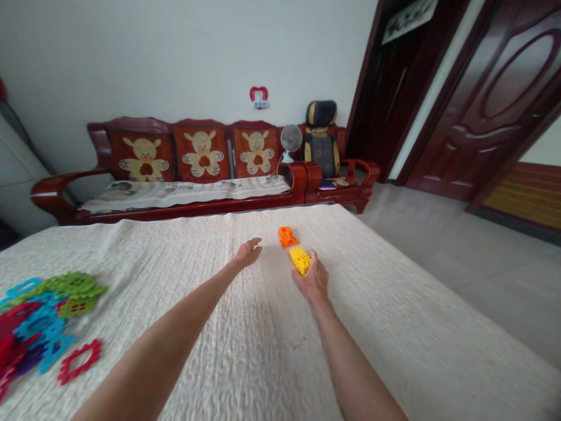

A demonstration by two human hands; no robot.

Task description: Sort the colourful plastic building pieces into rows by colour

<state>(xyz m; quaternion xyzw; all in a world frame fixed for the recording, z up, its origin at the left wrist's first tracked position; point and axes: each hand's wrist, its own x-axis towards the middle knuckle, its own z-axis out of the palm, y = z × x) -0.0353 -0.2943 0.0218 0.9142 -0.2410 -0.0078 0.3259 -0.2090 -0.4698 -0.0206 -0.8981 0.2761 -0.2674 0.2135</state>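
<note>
A stack of yellow plastic pieces rests on the cream quilted cover, and my right hand is closed round its near end. Just beyond it lies an orange stack of pieces, which neither hand touches. My left hand is held out to the left of both stacks, fingers apart, with nothing in it.
Green, blue and red pieces lie in a loose pile at the left. Past the cover's far edge stand a wooden sofa with bear cushions, a small fan and a wooden armchair.
</note>
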